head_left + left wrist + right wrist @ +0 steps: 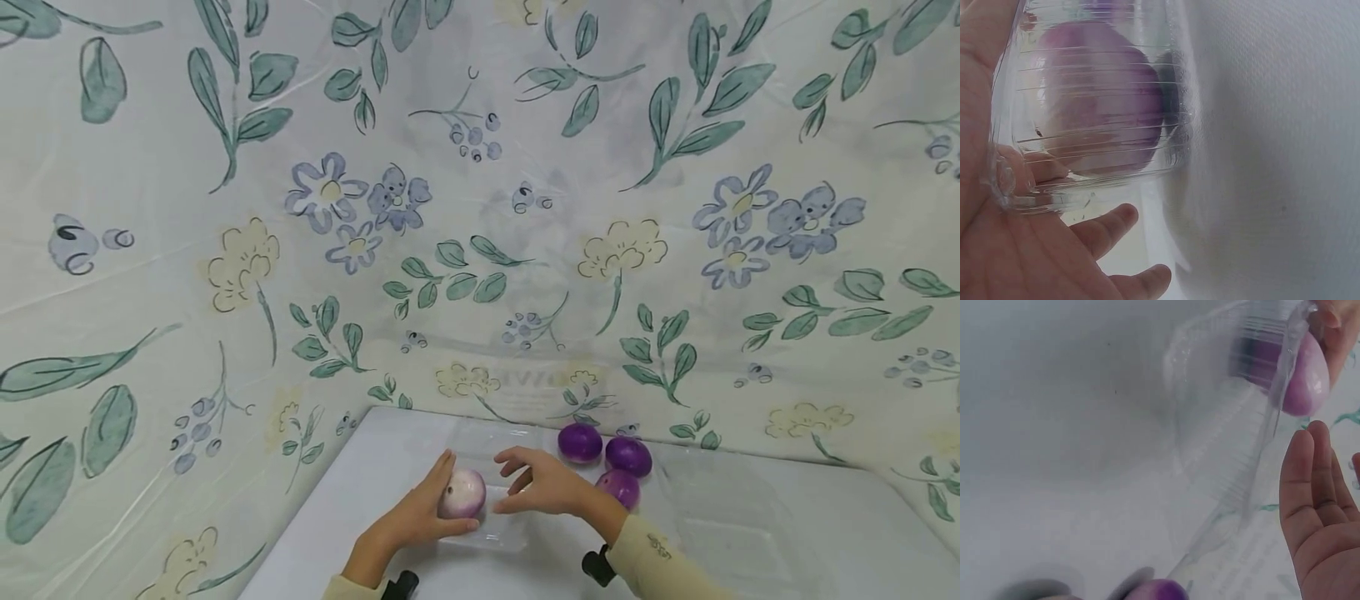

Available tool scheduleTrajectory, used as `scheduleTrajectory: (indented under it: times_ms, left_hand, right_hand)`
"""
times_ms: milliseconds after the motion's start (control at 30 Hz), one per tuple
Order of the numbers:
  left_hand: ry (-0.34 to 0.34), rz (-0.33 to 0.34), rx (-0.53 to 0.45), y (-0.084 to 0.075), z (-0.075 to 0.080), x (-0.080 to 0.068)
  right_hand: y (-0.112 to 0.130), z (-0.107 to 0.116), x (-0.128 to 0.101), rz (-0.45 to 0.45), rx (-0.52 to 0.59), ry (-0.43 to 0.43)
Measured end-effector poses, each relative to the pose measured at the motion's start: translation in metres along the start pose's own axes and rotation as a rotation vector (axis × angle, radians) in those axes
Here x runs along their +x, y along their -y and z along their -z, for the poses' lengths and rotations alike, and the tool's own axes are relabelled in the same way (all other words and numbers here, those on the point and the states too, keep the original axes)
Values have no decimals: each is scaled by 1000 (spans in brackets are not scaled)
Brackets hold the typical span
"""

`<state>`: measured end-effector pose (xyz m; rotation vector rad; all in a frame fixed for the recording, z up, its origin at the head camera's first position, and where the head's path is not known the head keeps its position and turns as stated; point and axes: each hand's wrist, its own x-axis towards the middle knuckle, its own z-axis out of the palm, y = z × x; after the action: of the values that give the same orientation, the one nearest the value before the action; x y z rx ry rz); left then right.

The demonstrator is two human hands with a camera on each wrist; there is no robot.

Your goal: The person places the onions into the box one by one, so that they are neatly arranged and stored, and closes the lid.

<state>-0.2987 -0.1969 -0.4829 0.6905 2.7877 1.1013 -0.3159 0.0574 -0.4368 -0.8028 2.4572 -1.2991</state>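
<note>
On the white table (750,533), against a floral backdrop cloth (225,250), a clear plastic clamshell container (487,492) lies between the two hands. It is thin-walled and ribbed, and hard to trace in the head view; the wrist views show it more plainly.

One pale purple onion (462,493) sits inside the container's near-left portion. The left wrist view shows this onion (1094,100) behind the ribbed wall (1085,169), so it is enclosed, not bare in the hand. The onion is near-round, with no long axis that can be made out.

Three darker purple onions (607,462) lie loose on the table in a tight cluster, just behind and to the right of the right hand and well apart from the left.

The left hand (420,517) cups the container wall at the onion's side, with the palm against the plastic and the fingers loosely bent around its lower edge. This is a supporting grip on the container, not on the onion itself.

The right hand (543,483) hovers just right of the enclosed onion, fingers spread and relaxed, holding nothing. In the right wrist view its fingers (1313,481) stand close beside the raised clear lid (1235,425), without clear contact.

By judgement, the enclosed onion lies to the left of the right fingertips; the left hand is nearer to it.
</note>
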Motion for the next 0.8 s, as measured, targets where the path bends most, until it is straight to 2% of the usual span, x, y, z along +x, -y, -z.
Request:
scheduleTrajectory:
  times_ms: [367,600,800]
  left_hand:
    - [6,24,-21,0,-2,1]
    - [3,21,-33,0,-1,0]
    - [9,23,-23,1,-2,0]
  right_hand:
    - [3,26,-7,8,-25,-60]
    - [-2,43,-9,-43,-26,-146]
    - [-10,51,-10,-42,-30,-210]
